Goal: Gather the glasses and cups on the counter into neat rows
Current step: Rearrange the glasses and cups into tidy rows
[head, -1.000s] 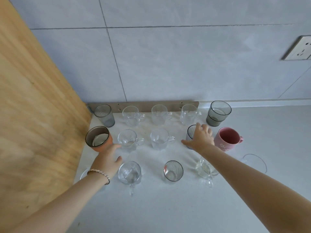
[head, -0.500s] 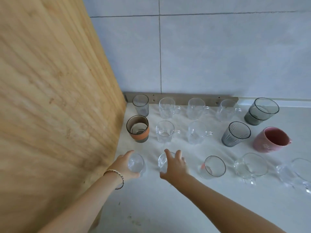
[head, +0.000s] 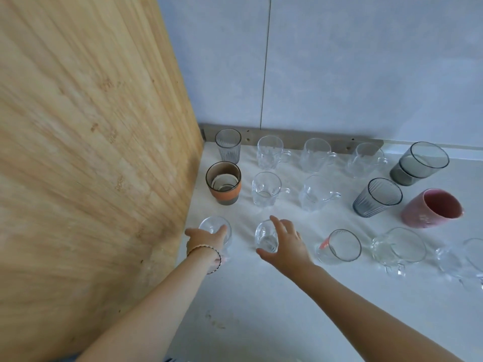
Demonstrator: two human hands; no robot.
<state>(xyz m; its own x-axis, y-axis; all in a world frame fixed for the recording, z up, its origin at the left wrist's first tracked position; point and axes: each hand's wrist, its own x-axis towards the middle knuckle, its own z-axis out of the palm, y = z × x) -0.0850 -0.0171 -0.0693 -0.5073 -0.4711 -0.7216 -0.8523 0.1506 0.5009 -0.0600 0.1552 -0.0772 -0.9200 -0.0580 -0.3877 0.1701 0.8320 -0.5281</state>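
Nearest along the counter (head: pixel 261 309), by its left edge where a wooden panel (head: pixel 91 152) rises, both hands are on the front row. The left hand (head: pixel 206 239), a beaded bracelet (head: pixel 206 253) at its wrist, wraps around a clear glass (head: pixel 213 226) just beside the panel. The right hand (head: pixel 283 244) curls its fingers and thumb about a second clear glass (head: pixel 265 237) near the first. Rightward in that same row stand a glass with a red mark (head: pixel 339 246), a clear handled mug (head: pixel 397 250) and another clear mug (head: pixel 467 259) cut by the frame's right side.

Behind them, the middle row starts at the panel with an orange-banded cup (head: pixel 223 182), then two clear handled mugs (head: pixel 266 189) (head: pixel 316 193), a ribbed grey tumbler (head: pixel 377 197) and a pink mug (head: pixel 431 209).

Farthest back, along the counter's rear edge against the tiled wall (head: pixel 339 61), stand a ribbed grey glass (head: pixel 228 145), three clear handled mugs (head: pixel 270 152) (head: pixel 317 155) (head: pixel 364 159) and a smooth grey tumbler (head: pixel 418 163).
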